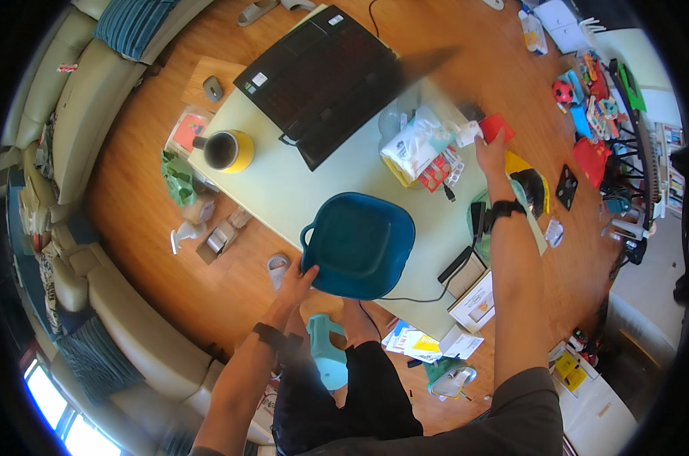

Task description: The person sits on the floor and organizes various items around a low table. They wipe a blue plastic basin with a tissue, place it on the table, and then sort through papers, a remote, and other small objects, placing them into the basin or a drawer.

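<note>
My left hand [299, 283] grips the near left corner of a dark teal plastic basin [350, 245], its thumb over the rim. The basin has a small loop handle on its left side, and its inside is bare. On the far right side of the table, my right hand [491, 153] holds a flat red packet [497, 127]. A small white piece [469, 134] sits at its fingertips; whether it is held too is unclear. Beside that hand, a clear plastic bag [418, 142] lies with red-printed blister packs [436, 171] and a cable plug [449, 192].
The pale table [276, 199] bears an open black laptop [321, 74] and a yellow mug [229, 151] with dark contents. A black cable [418, 300] runs past the basin to the right. White boxes [474, 302] line the right edge. A teal stool [327, 353] stands between my legs.
</note>
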Demonstrator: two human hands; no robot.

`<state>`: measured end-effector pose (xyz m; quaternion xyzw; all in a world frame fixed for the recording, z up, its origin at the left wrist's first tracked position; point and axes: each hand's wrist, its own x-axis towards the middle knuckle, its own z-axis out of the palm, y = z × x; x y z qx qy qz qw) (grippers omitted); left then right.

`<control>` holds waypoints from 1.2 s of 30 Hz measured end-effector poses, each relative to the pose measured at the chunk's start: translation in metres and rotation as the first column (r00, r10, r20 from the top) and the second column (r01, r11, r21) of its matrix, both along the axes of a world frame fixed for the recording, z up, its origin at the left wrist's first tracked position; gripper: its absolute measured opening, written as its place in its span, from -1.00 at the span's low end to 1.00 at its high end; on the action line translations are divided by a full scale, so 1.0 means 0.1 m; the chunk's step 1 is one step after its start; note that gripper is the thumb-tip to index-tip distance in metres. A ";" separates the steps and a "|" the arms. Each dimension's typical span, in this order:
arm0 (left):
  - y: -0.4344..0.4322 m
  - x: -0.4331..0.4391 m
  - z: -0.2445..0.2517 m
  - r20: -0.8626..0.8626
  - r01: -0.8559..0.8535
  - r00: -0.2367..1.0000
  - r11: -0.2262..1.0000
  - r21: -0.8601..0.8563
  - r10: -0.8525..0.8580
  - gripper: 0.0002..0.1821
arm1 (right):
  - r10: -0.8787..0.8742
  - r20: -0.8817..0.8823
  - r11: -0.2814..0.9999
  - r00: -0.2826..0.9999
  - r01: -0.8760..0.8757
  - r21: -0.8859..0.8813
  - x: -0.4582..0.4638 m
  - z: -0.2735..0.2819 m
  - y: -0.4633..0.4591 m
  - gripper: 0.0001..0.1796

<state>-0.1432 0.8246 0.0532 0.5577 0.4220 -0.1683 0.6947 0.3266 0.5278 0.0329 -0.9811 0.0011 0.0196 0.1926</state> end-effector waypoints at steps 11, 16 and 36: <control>-0.15 -0.06 -0.26 -0.092 -0.044 0.991 0.882 0.469 0.098 -0.51 | -0.172 -0.118 0.855 0.978 0.207 0.475 -0.37 0.13 -0.20 -0.52; -0.24 0.29 0.57 -0.020 -0.099 0.994 0.978 0.186 0.105 -0.61 | 0.023 -0.340 0.718 0.940 0.221 0.660 -1.89 1.03 -0.12 -0.77; -0.61 0.70 2.10 0.110 -0.185 0.940 0.751 -0.634 0.324 -0.70 | 0.271 -0.135 0.660 0.953 -0.082 0.747 -3.38 2.67 0.75 -0.75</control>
